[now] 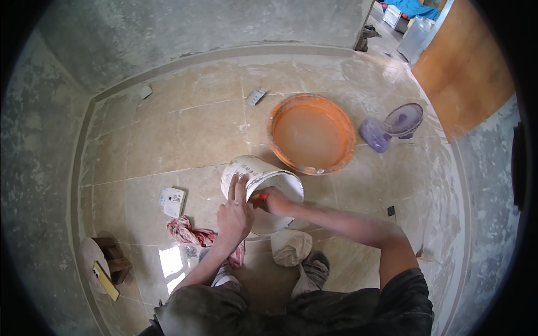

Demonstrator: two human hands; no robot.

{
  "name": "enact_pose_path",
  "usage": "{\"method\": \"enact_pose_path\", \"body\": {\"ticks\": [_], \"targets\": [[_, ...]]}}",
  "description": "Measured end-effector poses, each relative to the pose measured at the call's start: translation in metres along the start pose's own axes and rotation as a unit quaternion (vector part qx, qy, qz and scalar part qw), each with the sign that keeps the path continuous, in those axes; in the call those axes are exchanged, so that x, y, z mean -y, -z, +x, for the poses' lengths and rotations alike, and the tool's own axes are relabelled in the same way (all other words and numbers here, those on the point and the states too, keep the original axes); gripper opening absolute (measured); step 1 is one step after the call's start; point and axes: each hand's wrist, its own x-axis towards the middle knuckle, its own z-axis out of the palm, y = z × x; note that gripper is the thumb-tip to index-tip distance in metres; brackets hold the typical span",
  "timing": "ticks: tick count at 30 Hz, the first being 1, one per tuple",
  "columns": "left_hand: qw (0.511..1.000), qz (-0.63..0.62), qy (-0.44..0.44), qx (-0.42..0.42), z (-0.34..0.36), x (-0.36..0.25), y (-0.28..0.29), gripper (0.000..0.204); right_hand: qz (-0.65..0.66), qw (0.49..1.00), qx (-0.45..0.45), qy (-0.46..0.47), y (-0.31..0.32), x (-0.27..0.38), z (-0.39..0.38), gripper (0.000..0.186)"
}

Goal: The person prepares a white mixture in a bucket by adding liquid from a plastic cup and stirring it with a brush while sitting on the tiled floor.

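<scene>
1. Two hands work at a white bucket (263,190) tilted on the tiled floor (168,140), near an orange basin (312,134).
2. The left hand (234,210) presses flat on its rim, fingers together.
3. The right hand (273,200) seems to pinch something red (261,196), hard to make out.

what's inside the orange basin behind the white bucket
The orange basin holds cloudy, pale brownish water; no object shows in it. Its bottom is hidden by the murky water. The white bucket stands just in front of it.
</scene>
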Motion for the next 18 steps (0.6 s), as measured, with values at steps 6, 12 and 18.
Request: {"method": "enact_pose_path", "body": {"ticks": [6, 12, 18], "targets": [[0.999, 0.002, -0.017, -0.028, 0.002, 0.013, -0.008, 0.073, -0.360, 0.933, -0.022, -0.012, 0.014, 0.034, -0.011, 0.021], [0.999, 0.032, -0.033, -0.003, 0.001, 0.009, -0.007, 0.072, -0.268, 0.961, 0.053, -0.048, -0.016, 0.018, -0.011, 0.021], [0.999, 0.003, -0.042, -0.021, 0.001, 0.017, -0.013, 0.074, -0.179, 0.979, -0.083, 0.051, -0.001, 0.004, -0.012, 0.024]]}}
